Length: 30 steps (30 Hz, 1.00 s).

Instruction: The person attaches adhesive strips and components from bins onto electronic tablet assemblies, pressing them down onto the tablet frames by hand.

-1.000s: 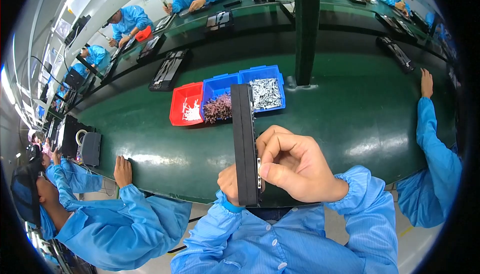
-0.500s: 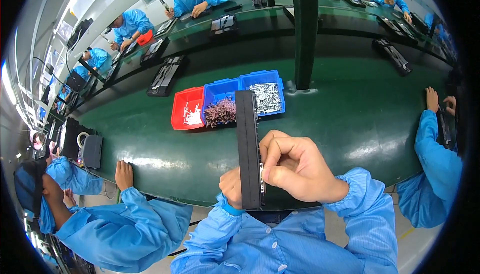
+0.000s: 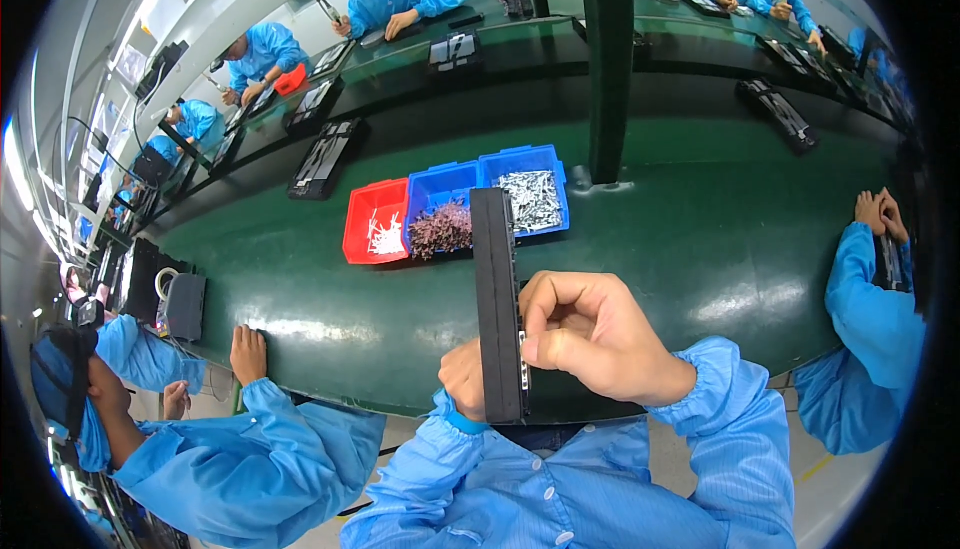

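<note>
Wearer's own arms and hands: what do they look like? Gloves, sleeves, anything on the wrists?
Left hand and right hand: no gloves. Loose light-blue sleeves, faint fine lines, gathered cuffs. A darker blue band shows at the left wrist.

Head-worn fisheye, facing down, near hands (image 3: pixel 590 334)

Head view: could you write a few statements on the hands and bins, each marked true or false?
1. The left hand holds the black case. True.
2. The right hand is spread flat, away from the case. False: it is curled at the case's right edge.
3. The middle bin holds pinkish pieces. True.
4. The red bin is right of the middle bin. False: it is on its left.
5. The red bin holds white pieces. True.
</note>
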Motion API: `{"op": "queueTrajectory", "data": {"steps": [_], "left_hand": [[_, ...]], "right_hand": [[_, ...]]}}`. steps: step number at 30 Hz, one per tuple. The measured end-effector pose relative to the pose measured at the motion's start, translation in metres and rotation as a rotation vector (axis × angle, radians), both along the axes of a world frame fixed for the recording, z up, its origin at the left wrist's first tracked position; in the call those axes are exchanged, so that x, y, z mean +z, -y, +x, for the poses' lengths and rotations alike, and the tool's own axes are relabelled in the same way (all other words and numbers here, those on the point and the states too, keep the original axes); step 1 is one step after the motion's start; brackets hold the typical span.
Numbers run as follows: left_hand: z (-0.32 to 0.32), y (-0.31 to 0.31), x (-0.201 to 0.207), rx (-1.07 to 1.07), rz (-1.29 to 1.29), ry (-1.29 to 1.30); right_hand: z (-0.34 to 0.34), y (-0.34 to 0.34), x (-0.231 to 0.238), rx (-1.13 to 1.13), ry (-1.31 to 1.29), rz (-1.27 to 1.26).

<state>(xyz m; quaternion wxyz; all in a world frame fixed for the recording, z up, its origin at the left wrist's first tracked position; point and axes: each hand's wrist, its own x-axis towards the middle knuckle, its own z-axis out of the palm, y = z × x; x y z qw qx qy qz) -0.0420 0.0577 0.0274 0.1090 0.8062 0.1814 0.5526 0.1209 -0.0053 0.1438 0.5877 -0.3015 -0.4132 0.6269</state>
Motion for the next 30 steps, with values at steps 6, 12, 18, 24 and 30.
{"op": "queueTrajectory", "data": {"steps": [6,12,18,24,30], "left_hand": [[-0.002,0.0,-0.007,0.013,0.029,0.018],[-0.003,0.009,-0.004,0.105,-0.095,-0.098],[-0.002,-0.007,-0.045,-0.049,-0.212,0.075],[-0.01,0.005,-0.042,-0.098,-0.67,-0.023],[0.004,0.001,-0.003,0.029,-0.195,0.021]], "right_hand": [[0.0,0.0,0.005,-0.01,0.009,-0.033],[0.002,0.0,0.005,0.006,0.005,-0.049],[-0.002,-0.003,-0.001,0.037,-0.043,-0.015],[-0.001,-0.001,-0.003,0.036,-0.044,0.009],[-0.003,-0.002,-0.012,0.018,0.01,0.108]]}}
